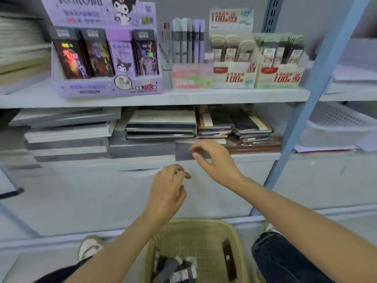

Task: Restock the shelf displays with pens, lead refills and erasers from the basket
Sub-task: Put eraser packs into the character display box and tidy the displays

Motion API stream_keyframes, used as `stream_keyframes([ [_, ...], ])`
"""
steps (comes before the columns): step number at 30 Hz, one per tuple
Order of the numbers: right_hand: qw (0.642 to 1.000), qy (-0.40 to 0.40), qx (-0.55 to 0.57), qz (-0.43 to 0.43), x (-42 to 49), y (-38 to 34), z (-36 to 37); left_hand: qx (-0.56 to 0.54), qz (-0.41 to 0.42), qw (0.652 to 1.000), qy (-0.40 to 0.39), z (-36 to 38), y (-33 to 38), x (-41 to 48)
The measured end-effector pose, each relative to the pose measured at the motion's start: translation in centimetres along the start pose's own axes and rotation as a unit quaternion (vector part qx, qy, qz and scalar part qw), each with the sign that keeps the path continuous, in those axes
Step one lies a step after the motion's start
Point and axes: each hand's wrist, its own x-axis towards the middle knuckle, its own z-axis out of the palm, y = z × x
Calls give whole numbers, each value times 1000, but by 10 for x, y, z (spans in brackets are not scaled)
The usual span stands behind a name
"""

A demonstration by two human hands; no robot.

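A yellow-green woven basket [230, 227] sits on the floor between my knees and holds several dark lead refill packs [177, 268]. One more dark pack [229, 260] lies by its right wall. Above the basket my left hand [169, 188] hovers with loosely curled fingers and nothing visible in it. My right hand [216, 160] is higher, near the lower shelf's edge, with spread fingers and nothing in it. On the upper shelf stand a purple Kuromi display [106, 86], a pen display [187, 43] and two cream refill boxes [232, 75] [279, 77].
Stacks of notebooks [161, 127] and wrapped dark books [251, 127] fill the lower shelf. A blue slanted upright [318, 78] stands on the right, with white plastic trays [336, 127] beyond it. My shoes [89, 246] and knees flank the basket.
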Motion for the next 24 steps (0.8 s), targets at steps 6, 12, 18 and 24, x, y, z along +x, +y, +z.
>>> stream_keyframes([
  [6,949,-267,32,165,-119,58,123,27,-134,953,-271,95,-49,-131],
  [12,852,-427,44,299,-204,73,194,62,-223,897,-376,140,-72,-206],
  [18,804,-437,65,398,-236,70,228,17,-210,925,-315,142,-74,-216],
  [24,786,-427,164,417,-232,87,215,10,-224,925,-308,144,-74,-218],
])
